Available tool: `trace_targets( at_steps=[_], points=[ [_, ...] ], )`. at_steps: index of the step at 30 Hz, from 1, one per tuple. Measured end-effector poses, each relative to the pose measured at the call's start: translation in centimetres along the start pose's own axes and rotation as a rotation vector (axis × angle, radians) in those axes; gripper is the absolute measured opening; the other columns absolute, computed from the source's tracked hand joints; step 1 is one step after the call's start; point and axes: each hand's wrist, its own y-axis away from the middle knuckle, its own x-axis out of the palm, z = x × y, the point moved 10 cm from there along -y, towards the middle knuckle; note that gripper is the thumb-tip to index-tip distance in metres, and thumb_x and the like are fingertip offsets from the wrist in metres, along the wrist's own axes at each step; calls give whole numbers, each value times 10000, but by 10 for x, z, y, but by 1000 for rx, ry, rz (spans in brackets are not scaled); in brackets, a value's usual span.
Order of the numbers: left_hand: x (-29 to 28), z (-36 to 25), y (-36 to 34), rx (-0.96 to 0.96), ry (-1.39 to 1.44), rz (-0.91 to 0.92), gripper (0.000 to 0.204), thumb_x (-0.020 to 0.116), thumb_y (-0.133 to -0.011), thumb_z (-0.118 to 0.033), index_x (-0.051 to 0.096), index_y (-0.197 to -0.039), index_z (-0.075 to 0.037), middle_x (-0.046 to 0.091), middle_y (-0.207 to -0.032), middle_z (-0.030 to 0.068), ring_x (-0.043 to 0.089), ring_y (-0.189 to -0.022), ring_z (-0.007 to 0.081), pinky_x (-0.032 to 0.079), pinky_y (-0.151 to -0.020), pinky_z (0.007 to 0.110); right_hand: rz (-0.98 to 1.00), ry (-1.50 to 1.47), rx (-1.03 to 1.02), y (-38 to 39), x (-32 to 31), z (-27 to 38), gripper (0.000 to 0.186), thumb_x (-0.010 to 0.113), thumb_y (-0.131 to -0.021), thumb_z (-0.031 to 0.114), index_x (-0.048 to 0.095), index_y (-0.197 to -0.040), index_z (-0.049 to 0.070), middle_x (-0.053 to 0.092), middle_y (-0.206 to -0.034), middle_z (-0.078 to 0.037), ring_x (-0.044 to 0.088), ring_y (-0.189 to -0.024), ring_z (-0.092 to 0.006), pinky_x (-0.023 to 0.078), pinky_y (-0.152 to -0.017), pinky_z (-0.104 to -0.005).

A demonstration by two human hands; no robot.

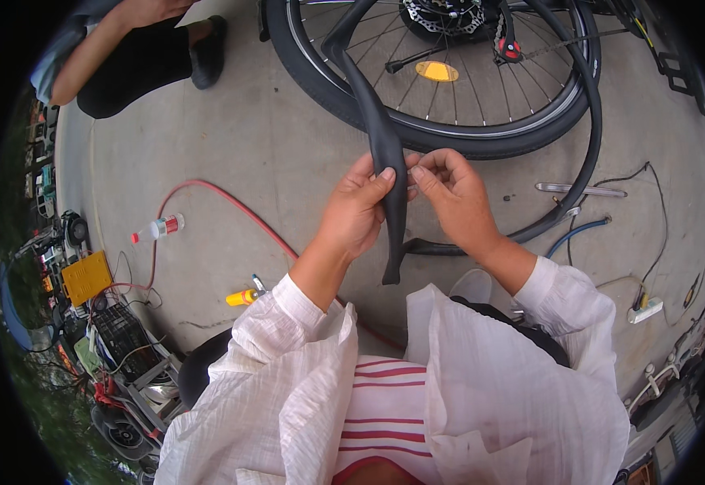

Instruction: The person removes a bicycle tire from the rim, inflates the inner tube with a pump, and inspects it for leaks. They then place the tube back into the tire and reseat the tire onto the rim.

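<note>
A black bicycle inner tube (386, 149) hangs folded in front of me, partly puffed with air. My left hand (355, 202) is closed round it, thumb pressed on its front and fingers behind. Against the tube's right edge, my right hand (455, 198) has its thumb and fingertips pinched together. Whatever is between those fingertips is too small to make out. The tube loops up over a bicycle wheel (481, 139) that has a black tyre, spokes and a yellow reflector (437, 71). Its other stretch (530, 232) curves round on the right, behind my right wrist.
A red hose (239, 208) crosses the floor at left, near a clear bottle (158, 228) and a yellow tube (243, 297). At right lie a metal bar (581, 190), a blue hose (576, 232) and a white power strip (646, 310). Another person (118, 61) crouches at upper left.
</note>
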Motion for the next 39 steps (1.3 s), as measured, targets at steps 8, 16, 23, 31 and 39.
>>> trace_targets(
  at_steps=[8, 16, 23, 31, 39],
  points=[
    [-5, 28, 8, -64, -47, -79, 245, 535, -996, -169, 602, -1170, -9, 648, -1063, 72, 631, -923, 160, 517, -869, 322, -6, -3, 193, -7, -9, -5, 240, 708, -879, 122, 592, -996, -53, 670, -850, -77, 621, -740, -93, 511, -632, -235],
    [-25, 35, 7, -110, -79, -211, 261, 555, -997, -238, 666, -1045, -7, 672, -926, 31, 606, -822, 106, 496, -761, 265, -22, 90, 238, -2, -12, -27, 214, 726, -865, 140, 642, -881, -57, 665, -783, -66, 592, -708, -83, 477, -611, -227],
    [-31, 43, 3, -120, -58, -212, 241, 544, -999, -210, 652, -1062, -4, 668, -948, 35, 610, -832, 104, 503, -755, 269, -13, 131, 285, 0, -14, -41, 227, 700, -890, 176, 638, -834, -35, 623, -724, -35, 547, -644, -79, 442, -567, -236],
    [-21, 45, -2, -115, 43, -123, 259, 454, -1032, -207, 620, -1033, -8, 668, -951, 68, 628, -845, 135, 505, -782, 271, 2, -96, 340, 5, -8, -49, 180, 634, -941, 165, 635, -891, -8, 585, -722, -12, 497, -616, -64, 404, -530, -211],
    [-26, 54, -5, -134, 105, -45, 250, 479, -1025, -218, 602, -1071, -5, 675, -966, 93, 656, -865, 157, 538, -792, 291, 24, -228, 399, 9, -4, -58, 187, 607, -958, 178, 629, -912, -2, 568, -750, -12, 490, -647, -67, 401, -531, -204]
  ],
)
